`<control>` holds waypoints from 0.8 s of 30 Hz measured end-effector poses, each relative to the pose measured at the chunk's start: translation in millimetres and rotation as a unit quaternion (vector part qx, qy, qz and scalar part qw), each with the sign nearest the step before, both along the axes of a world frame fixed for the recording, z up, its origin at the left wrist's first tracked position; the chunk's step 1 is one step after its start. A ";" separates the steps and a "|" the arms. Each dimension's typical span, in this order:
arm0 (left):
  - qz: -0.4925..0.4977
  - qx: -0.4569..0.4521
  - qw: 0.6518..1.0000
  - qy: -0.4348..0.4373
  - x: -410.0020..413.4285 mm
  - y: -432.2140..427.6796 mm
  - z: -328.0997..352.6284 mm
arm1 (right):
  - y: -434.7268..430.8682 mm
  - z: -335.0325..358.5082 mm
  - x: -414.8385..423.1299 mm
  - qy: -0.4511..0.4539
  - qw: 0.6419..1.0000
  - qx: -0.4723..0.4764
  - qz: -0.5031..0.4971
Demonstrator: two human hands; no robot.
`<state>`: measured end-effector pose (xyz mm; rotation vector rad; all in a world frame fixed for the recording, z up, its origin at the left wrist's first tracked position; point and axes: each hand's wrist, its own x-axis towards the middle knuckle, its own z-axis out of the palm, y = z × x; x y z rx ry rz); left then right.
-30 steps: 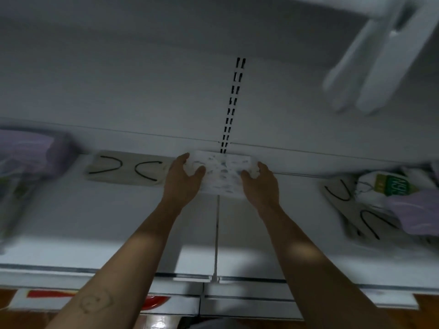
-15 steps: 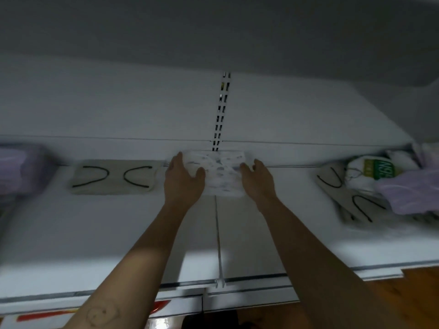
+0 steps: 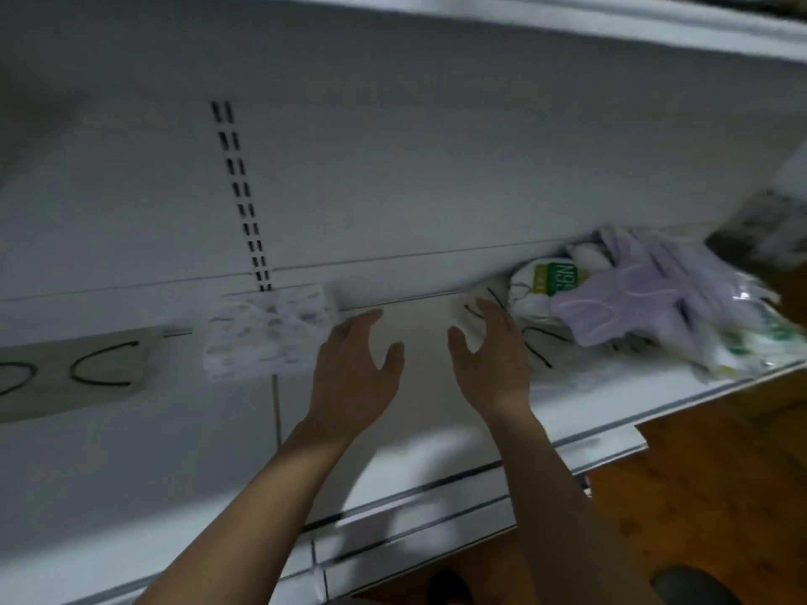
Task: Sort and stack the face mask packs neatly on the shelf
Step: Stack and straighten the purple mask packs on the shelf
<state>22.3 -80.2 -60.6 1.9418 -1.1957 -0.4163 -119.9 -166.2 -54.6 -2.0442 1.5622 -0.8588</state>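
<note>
Two bare forearms reach up from the near edge over the white shelf (image 3: 131, 473), with a wooden floor (image 3: 707, 482) showing below the shelf's front rail at the near right. Both hands hover side by side over a bare stretch of the shelf, palms down, fingers spread and relaxed, holding nothing. The left hand (image 3: 354, 373) sits just right of a patterned white pack (image 3: 268, 336) but is not gripping it; that pack lies flat at the far side of the shelf, its back edge against the back panel (image 3: 436, 168).

To the left of it, a small gap away, a beige pack (image 3: 74, 375) with black ear loops lies flat and runs out of view at the left edge.

The right hand (image 3: 491, 364) has its fingertips over the left edge of a heap at the right end of the shelf — whether they touch it cannot be told. Nearest the fingers is a pale pack with black loops (image 3: 539, 342). Behind it sits a white N95 pack (image 3: 552, 277) with a green label, and lavender packs (image 3: 633, 303) are piled loosely over both, with green-and-white packs (image 3: 760, 338) at the heap's right end, close to the front rail.

Farther back, a slotted upright (image 3: 244, 203) runs up the back panel just above the patterned white pack, and an upper shelf (image 3: 567, 24) crosses the top.
</note>
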 end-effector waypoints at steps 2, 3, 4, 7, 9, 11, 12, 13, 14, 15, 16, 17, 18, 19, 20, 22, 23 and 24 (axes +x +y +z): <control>-0.036 0.023 0.999 -0.020 -24.1 -17.2 0.0 | -12.9 -2.2 -26.9 0.032 0.999 -0.029 0.004; -0.050 0.037 0.998 -0.024 -36.8 -26.6 0.1 | -19.3 -3.3 -40.9 0.045 0.998 -0.048 0.006; -0.062 0.052 0.997 -0.020 -45.4 -33.3 0.4 | -23.5 -4.2 -50.3 0.050 0.996 -0.077 0.005; -0.082 0.084 0.993 -0.005 -83.3 -61.0 1.9 | -45.3 -8.0 -95.5 0.036 0.986 -0.161 0.005; -0.088 0.090 0.992 -0.006 -108.5 -79.8 7.5 | -63.5 -6.0 -125.3 0.032 0.981 -0.190 0.005; -0.085 0.083 0.993 0.005 -131.4 -98.8 15.3 | -80.3 -1.4 -150.5 0.026 0.981 -0.189 -0.015; -0.083 0.077 0.994 0.014 -142.4 -108.0 19.4 | -87.3 1.0 -162.0 0.024 0.982 -0.185 -0.028; -0.081 0.071 0.994 0.018 -153.4 -116.6 24.6 | -93.5 3.2 -173.2 0.025 0.982 -0.183 -0.039; -0.083 0.063 0.994 0.018 -164.5 -124.8 29.8 | -99.6 5.1 -183.9 0.028 0.982 -0.182 -0.051; -0.089 0.056 0.994 0.014 -175.3 -133.4 34.6 | -107.2 5.5 -194.8 0.032 0.981 -0.178 -0.062; -0.096 0.047 0.994 0.006 -185.0 -143.2 38.0 | -115.2 5.9 -205.2 0.035 0.982 -0.168 -0.072; -0.102 0.038 0.994 -0.005 -193.8 -153.8 41.1 | -123.6 6.1 -214.7 0.035 0.984 -0.155 -0.078; -0.104 0.034 0.994 -0.018 -201.0 -164.5 43.8 | -132.4 5.7 -223.2 0.030 0.986 -0.143 -0.076; -0.104 0.037 0.993 -0.032 -207.0 -175.5 46.2 | -140.6 4.8 -230.4 0.022 0.988 -0.137 -0.068; -0.103 0.047 0.992 -0.046 -212.1 -186.3 48.0 | -147.9 4.5 -236.7 0.016 0.989 -0.137 -0.060; -0.109 0.091 0.987 -0.078 -220.0 -206.4 51.6 | -161.8 6.0 -247.8 0.009 0.987 -0.149 -0.052; -0.112 0.122 0.982 -0.096 -223.2 -215.6 52.2 | -169.5 8.7 -253.5 0.004 0.986 -0.158 -0.057; -0.109 0.152 0.976 -0.116 -225.6 -223.8 51.9 | -177.9 11.6 -259.5 0.000 0.984 -0.166 -0.066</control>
